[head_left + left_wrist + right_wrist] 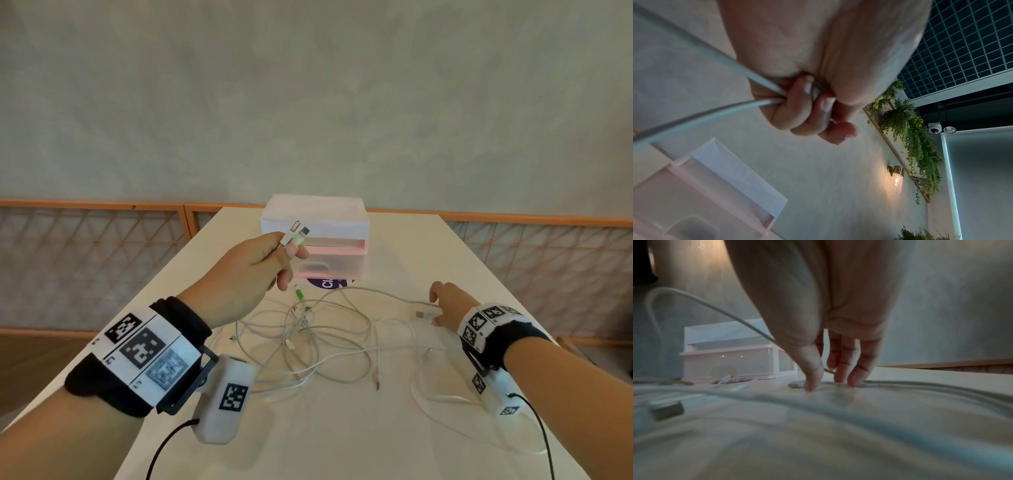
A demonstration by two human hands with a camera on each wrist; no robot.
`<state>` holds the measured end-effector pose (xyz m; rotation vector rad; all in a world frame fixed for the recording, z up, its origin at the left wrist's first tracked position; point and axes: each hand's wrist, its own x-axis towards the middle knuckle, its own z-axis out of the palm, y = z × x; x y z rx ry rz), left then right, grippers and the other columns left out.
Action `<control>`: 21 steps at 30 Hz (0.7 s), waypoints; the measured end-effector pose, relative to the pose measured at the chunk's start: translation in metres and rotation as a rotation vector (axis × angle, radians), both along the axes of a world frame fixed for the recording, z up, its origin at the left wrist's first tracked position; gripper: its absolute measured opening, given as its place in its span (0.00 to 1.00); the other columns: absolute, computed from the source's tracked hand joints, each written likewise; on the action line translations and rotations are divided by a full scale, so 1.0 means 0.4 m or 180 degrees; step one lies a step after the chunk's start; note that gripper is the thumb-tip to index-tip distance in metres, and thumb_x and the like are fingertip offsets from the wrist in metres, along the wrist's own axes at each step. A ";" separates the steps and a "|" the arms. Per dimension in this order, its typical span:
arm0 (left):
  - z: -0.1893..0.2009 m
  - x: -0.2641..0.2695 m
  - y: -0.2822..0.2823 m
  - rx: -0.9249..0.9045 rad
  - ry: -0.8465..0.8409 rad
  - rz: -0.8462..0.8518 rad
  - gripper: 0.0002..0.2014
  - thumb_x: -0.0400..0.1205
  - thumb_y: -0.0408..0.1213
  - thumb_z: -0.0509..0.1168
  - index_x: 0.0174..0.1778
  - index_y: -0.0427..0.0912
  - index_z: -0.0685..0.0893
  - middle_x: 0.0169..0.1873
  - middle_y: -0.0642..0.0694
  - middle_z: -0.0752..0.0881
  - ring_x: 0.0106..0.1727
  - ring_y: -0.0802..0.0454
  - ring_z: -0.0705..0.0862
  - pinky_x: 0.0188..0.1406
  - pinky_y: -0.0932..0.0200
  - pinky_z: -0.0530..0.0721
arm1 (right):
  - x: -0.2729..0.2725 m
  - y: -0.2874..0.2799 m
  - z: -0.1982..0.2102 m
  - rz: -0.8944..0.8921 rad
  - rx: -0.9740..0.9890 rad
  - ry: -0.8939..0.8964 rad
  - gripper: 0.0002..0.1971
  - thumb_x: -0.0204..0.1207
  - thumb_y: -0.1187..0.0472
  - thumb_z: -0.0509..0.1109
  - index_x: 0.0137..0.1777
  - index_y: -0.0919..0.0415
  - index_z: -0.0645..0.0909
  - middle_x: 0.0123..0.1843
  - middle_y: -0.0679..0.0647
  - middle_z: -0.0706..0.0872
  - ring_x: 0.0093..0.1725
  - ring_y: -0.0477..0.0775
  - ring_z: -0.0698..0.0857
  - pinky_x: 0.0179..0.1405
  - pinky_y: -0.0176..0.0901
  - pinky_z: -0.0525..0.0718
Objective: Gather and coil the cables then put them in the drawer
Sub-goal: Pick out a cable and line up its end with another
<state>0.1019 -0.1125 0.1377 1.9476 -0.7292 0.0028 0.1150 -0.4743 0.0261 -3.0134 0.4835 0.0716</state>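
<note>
While the left hand (255, 265) pinches two plug ends (295, 234) raised above the tangled cables (318, 337), head view, lifting further could drag the knot tighter. Left wrist: fingers (797, 104) curl round two strands (701, 112). Right wrist: the right hand (824, 337), uncurled, touches a plug (795, 385); drawer unit (735, 353) beyond, and a poor pinch could let it slip.

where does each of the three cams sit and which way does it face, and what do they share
Head: on the person's head, facing forward and down at the table; both forearms, left hand and right hand show.
Left wrist: under the raised left hand, looking up along its fingers gripping two cables.
Right wrist: low over the table, looking along the fingertips at a USB plug.
All three show the drawer unit.
</note>
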 end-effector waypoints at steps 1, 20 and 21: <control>0.000 0.001 0.000 -0.0003 0.0000 0.0004 0.13 0.87 0.44 0.52 0.49 0.50 0.83 0.21 0.56 0.79 0.29 0.54 0.69 0.25 0.70 0.67 | 0.000 0.001 0.002 0.0055 -0.0068 0.0136 0.12 0.72 0.62 0.72 0.42 0.55 0.69 0.50 0.53 0.73 0.48 0.56 0.76 0.48 0.41 0.73; 0.005 -0.034 -0.046 -0.0332 0.0007 -0.0046 0.12 0.85 0.49 0.51 0.60 0.66 0.75 0.59 0.67 0.82 0.61 0.69 0.81 0.69 0.58 0.75 | -0.129 0.086 0.257 0.0811 0.2108 -0.1090 0.09 0.77 0.72 0.64 0.42 0.58 0.79 0.37 0.52 0.91 0.31 0.48 0.86 0.31 0.39 0.79; 0.008 -0.042 -0.059 -0.0423 0.0025 -0.0092 0.12 0.86 0.49 0.51 0.61 0.64 0.75 0.59 0.64 0.83 0.61 0.67 0.82 0.69 0.58 0.75 | -0.136 0.119 0.280 0.0950 0.2544 -0.1292 0.08 0.77 0.72 0.66 0.43 0.58 0.78 0.37 0.53 0.91 0.32 0.48 0.87 0.32 0.39 0.82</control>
